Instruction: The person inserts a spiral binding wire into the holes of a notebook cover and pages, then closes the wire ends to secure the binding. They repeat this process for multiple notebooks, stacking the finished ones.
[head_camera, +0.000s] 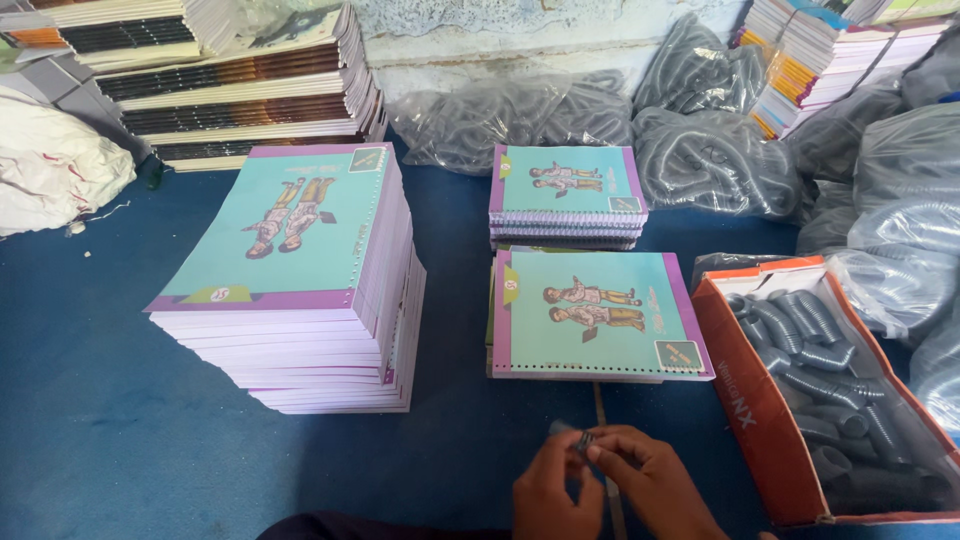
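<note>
Nearest me, at the bottom edge of the blue surface (120, 430), I have both hands together: my left hand (555, 497) and my right hand (655, 487) pinch a small grey coil (582, 436) between their fingertips, fingers drawn in narrow around it. Just to the right sits an open orange box (752, 400) full of grey coils, close to my right hand. Beyond the hands lies a notebook (595, 315) with a turquoise cover and purple border, punched holes along its near edge, on a low pile. To its left stands a tall stack of notebooks (300, 290) of the same kind. Farther back is a shorter pile of bound notebooks (565, 195). Along the far edge, against the wall, I see clear bags of coils (700, 150) and more stacked books (240, 80)
</note>
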